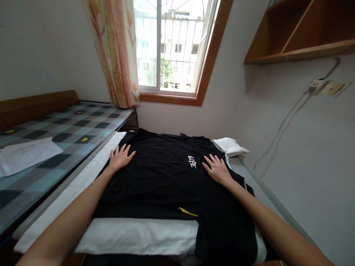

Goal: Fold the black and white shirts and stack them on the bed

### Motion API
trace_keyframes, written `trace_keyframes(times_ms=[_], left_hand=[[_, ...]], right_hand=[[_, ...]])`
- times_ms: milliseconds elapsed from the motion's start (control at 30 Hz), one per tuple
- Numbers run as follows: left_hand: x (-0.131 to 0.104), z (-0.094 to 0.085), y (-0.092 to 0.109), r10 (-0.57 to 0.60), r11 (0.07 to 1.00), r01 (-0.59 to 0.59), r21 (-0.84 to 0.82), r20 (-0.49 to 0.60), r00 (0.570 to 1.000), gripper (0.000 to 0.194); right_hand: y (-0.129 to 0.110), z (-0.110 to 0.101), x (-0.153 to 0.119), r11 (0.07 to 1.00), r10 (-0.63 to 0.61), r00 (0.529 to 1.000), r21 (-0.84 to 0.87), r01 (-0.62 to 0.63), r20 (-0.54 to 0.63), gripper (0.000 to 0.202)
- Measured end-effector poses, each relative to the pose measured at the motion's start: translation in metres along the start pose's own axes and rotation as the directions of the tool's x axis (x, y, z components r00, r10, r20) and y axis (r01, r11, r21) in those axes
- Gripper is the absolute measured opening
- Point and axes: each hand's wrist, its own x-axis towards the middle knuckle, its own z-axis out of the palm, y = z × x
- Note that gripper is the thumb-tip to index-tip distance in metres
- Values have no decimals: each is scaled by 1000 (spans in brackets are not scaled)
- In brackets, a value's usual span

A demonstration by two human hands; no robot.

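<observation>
Hands flat and spread: your left hand (119,157) and your right hand (217,170) both lie palm-down with fingers fanned wide on a black short-sleeved cotton T-shirt (163,181), gripping nothing. That shirt is laid out across a white cloth-covered table (133,236), its far edge toward the window wall and one part hanging over the near right edge. Your left hand presses near the shirt's left side, your right just beside a small white printed mark (193,162) on the fabric; the two hands are well apart. A short yellow strip (188,212), possibly a label or trim, shows near the shirt's near edge. A folded white cloth (230,146) rests at the table's far right corner, touching or just beside the shirt. To your left stands a bed with a grey-and-teal checked cover (55,136), bearing a white sheet (26,155).
</observation>
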Motion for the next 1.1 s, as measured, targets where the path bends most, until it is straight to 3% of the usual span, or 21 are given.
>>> trace_keyframes(times_ms=[167, 333, 500, 833, 1100], left_hand=[[-21, -3, 4, -18, 1000, 21, 18, -136, 991, 65], [-58, -10, -16, -69, 998, 69, 13, -5, 998, 73], [-84, -12, -41, -50, 998, 48, 42, 49, 998, 71], [-76, -12, -45, -4, 998, 1, 56, 48, 999, 72], [-50, -12, -56, 27, 998, -29, 57, 34, 999, 72]], right_hand=[[-2, -4, -33, 997, 75, 997, -13, -75, 30, 65], [-3, -9, -44, 992, 124, 991, -36, -123, 50, 65], [-7, -9, -41, 991, 135, 989, -28, -134, 55, 64], [-8, -9, -36, 990, 134, 990, -45, -132, 33, 62], [-24, -11, -17, 988, 155, 985, -19, -154, 76, 62]])
